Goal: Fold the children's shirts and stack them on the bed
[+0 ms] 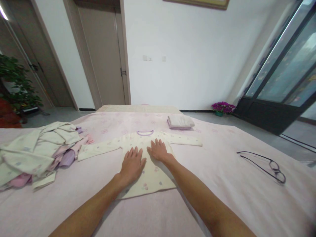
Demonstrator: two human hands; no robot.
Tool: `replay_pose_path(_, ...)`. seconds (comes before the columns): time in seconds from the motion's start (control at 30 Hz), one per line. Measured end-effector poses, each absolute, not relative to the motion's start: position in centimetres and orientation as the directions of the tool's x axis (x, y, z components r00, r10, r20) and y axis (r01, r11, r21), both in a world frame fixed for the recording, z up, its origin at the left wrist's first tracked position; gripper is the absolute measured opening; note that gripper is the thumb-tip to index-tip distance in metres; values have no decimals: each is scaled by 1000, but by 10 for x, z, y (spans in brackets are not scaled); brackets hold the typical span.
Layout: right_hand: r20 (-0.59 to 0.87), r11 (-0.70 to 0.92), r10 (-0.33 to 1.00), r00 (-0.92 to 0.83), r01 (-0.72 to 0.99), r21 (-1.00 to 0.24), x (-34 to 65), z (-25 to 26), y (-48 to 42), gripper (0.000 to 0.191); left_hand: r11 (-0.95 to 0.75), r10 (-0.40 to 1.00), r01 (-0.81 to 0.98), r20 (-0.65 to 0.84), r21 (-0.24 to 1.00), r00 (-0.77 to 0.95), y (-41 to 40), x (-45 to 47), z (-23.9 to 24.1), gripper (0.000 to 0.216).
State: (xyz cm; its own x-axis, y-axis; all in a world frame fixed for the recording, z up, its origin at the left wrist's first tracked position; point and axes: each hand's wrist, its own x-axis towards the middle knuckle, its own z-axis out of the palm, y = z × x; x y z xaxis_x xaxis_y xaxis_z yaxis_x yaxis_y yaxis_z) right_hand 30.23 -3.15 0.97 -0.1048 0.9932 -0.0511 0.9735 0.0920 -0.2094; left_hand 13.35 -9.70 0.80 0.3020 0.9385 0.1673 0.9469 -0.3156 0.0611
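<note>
Pale pink cloth leaves passage between the flat, cream, long-sleeved shirt and thin black-framed eyeglasses at right; a rumpled cream-and-pink clothing heap obstructs left; a folded white fabric stack, far side.

- My feed shows a home.
- I see a pink patterned sheet bearing a small shirt and eyeglasses.
- I also spot a brown door, leafy plant and purple flowers.

Matt cloth shirt, rumpled cloth garments, faintly creased cloth cover, smooth matt wall, glossy glass pane
</note>
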Motion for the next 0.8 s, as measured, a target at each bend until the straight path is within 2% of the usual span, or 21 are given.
replay_pose_path(0.1,50,136,990,-128,971,-198,299,8,-48,64,-443,892,890,152,110,425,-119,146,10,66)
replay_pose_path(0.2,169,197,971,-171,968,-152,304,4,-57,60,-504,862,857,117,108,493,-128,143,10,67)
replay_pose_path(0.37,183,194,969,-167,971,-139,313,-3,-55,59,-483,875,869,107,108,473,-119,110,9,65)
replay_pose_path(0.53,172,181,972,-157,975,-130,314,-3,-51,58,-299,951,951,112,83,290,-94,65,5,64)
replay_pose_path(0.8,141,162,979,-144,979,-122,312,3,-55,58,89,951,996,295,29,-93,-62,5,6,58)
